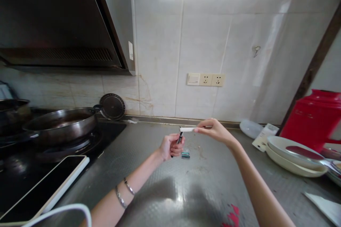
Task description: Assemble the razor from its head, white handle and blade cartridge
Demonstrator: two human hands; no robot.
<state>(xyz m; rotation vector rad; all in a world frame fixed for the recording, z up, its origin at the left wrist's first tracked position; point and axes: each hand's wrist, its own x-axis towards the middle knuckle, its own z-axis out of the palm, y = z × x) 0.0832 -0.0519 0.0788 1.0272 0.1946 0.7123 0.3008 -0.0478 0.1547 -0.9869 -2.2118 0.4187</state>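
My left hand (pixel 173 146) is closed around a slim black stick-like handle (pixel 180 137), which tilts with its upper end leaning right. Between the thumb and fingers of my right hand (pixel 211 128) is a narrow white strip (pixel 188 129). The strip lies nearly level, and its left end meets or overlaps the top of the black handle; whether the two are joined I cannot tell. Just beyond my left fingers, small teal-and-dark pieces (pixel 185 155) rest on the metal counter (pixel 160 181), too small to name.
To the left, a steel pan (pixel 62 124) sits on the black hob, with a phone (pixel 45 188) and a white cable (pixel 80 207) nearer me. Stacked bowls (pixel 293 159) and a red jug-like container (pixel 310 120) stand at right. A range hood (pixel 114 17) hangs upper left.
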